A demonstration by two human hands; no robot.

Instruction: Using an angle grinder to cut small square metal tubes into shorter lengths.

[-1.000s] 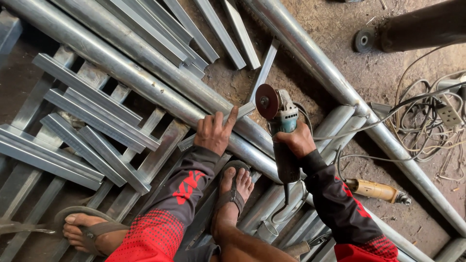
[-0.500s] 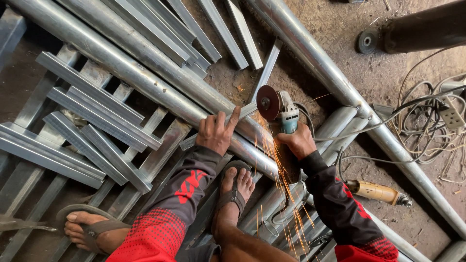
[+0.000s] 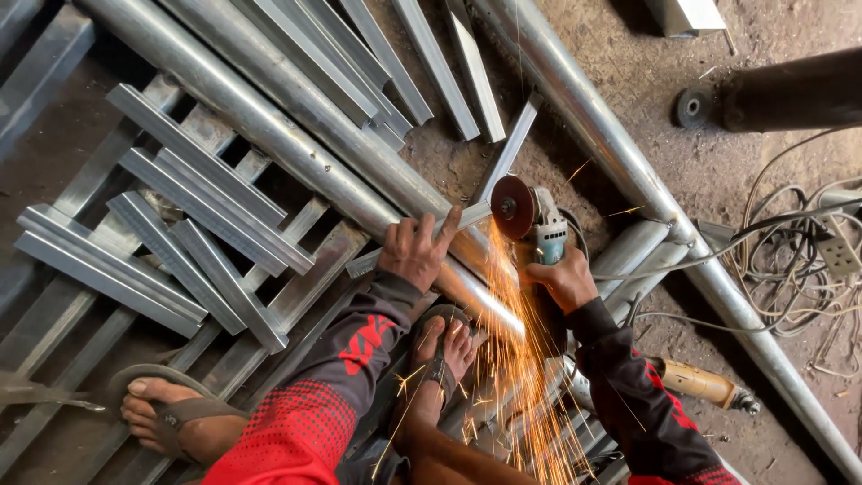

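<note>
My right hand (image 3: 564, 278) grips an angle grinder (image 3: 539, 232) with a teal body. Its disc (image 3: 512, 207) bites into a thin grey metal strip (image 3: 503, 162) that lies across a large galvanised pipe (image 3: 296, 144). A stream of orange sparks (image 3: 516, 359) flies back toward me over my sandalled foot (image 3: 442, 355). My left hand (image 3: 417, 251) presses flat on the strip and the pipe, just left of the disc, fingers spread. Both sleeves are black and red.
Several cut channel pieces (image 3: 193, 224) lie on the left over a metal frame. My other foot (image 3: 171, 418) is at bottom left. A second pipe (image 3: 628, 171) runs diagonally at right, with a tangle of cables (image 3: 799, 260), a spare disc (image 3: 693, 108) and a yellow-handled tool (image 3: 700, 384).
The grinder disc came down onto the strip and began cutting; sparks appeared and have grown. My left hand has stayed on the pipe.
</note>
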